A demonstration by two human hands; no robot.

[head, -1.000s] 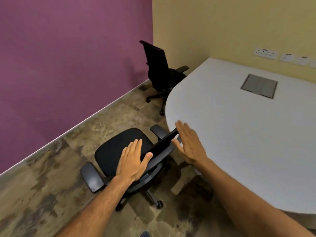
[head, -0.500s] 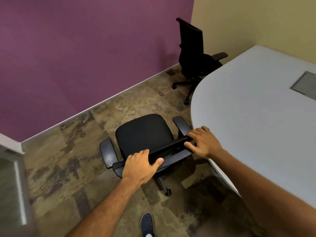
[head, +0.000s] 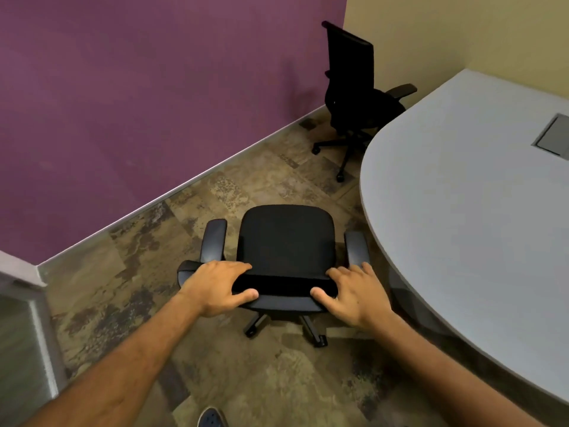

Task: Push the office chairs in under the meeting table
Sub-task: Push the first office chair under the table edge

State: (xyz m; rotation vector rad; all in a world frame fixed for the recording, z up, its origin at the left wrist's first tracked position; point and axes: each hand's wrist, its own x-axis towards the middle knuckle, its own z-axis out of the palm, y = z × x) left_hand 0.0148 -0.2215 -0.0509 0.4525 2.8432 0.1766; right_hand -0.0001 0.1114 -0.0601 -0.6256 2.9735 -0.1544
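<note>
Landmark: a pale grey table with a rounded end filled the right side; every place below is given from it.
Near chair: a black chair stood just left of the table's curved edge, fully out from under it, its seat facing along the edge and not toward it.
Left hand: the left hand was curled over the top of the backrest at the end farther from the table, fingers in front, thumb behind.
Right hand: the right hand was half closed on the end nearer the table, thumb behind, fingers lying loosely over the top.
Handling: 2 caster legs showed under the seat, so I judged it would roll easily and swivel freely; the frame looked stiff and the seat padded. The backrest top, taken at both ends, seemed the best hold for steering.
In the way: its right armrest sat close to the table edge and might catch it as the chair turned. Whether the armrests would clear the tabletop could not be told.
Far chair: a 2nd chair stood at the table's far left corner, partly tucked in.
Beyond: a purple wall ran well left of the table, leaving patterned floor open for turning.
</note>
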